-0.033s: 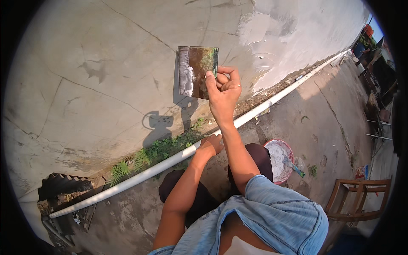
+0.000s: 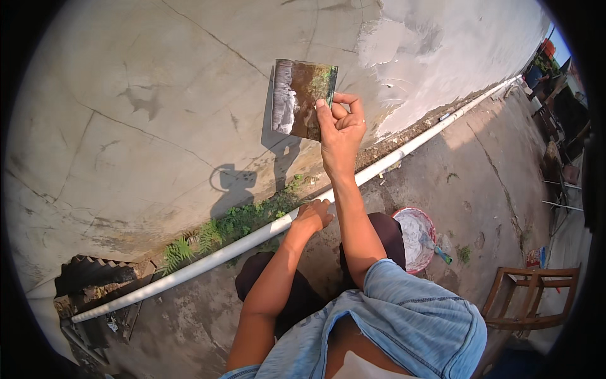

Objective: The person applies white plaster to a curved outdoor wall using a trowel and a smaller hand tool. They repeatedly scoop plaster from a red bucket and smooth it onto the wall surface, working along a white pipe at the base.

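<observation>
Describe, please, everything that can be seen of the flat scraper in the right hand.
The scraper is a thin, nearly square sheet, metal or plastic, I cannot tell which. Its face is stained brown, greenish near the upper right, with a dark right edge. Greyish-white paste coats its left strip. Raised before the wall and tilted slightly, it is pinched at the right side by the right hand; wall contact is unclear.

From my remote station I see a brown flat plate (image 2: 306,95), streaked whitish grey down its left side and speckled green at its upper right. The wall (image 2: 183,76) is dull grey with dark crack lines and a paler whitish patch (image 2: 429,54). I also make out white paste (image 2: 413,237), a red-rimmed bucket (image 2: 432,220) and a mottled light-blue shirt (image 2: 420,309).
</observation>
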`<state>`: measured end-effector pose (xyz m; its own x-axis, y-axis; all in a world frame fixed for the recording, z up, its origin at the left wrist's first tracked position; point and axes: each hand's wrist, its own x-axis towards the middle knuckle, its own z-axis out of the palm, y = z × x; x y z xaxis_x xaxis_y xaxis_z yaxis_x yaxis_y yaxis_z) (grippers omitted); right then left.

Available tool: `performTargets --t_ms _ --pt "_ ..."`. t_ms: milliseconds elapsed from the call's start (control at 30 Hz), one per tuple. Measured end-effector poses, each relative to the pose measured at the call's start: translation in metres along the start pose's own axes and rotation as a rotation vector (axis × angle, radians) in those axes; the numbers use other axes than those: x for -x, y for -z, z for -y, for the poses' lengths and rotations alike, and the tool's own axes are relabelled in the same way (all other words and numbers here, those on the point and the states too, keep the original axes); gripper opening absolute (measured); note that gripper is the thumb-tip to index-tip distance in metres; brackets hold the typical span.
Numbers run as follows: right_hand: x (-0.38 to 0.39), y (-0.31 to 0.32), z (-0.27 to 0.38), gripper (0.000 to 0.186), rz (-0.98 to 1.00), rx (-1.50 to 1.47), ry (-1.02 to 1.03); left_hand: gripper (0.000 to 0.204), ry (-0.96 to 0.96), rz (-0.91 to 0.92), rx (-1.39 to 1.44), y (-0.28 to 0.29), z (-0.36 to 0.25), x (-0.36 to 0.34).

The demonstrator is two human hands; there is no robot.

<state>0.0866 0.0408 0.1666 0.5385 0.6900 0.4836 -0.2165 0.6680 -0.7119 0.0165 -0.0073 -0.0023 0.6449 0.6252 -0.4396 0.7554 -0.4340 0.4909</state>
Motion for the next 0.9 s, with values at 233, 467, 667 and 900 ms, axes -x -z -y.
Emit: performTargets --t_ms 233,467,667,900 --pt "-0.064 0.019 -0.044 0.026 -0.04 0.212 -0.109 0.05 -0.019 0.059 -0.04 0.013 0.001 0.008" --pt "-0.079 0.059 -0.065 0.021 -0.095 0.408 -0.143 0.05 -0.061 0.075 0.032 0.014 0.007 0.012" --pt "-0.052 0.116 -0.063 0.02 -0.071 0.151 -0.387 0.046 -0.103 0.146 0.01 0.004 -0.003 -0.009" --pt "-0.033 0.032 0.003 0.02 -0.391 0.525 0.372 0.026 -0.501 -0.143 0.708 -0.072 -0.039 -0.033"
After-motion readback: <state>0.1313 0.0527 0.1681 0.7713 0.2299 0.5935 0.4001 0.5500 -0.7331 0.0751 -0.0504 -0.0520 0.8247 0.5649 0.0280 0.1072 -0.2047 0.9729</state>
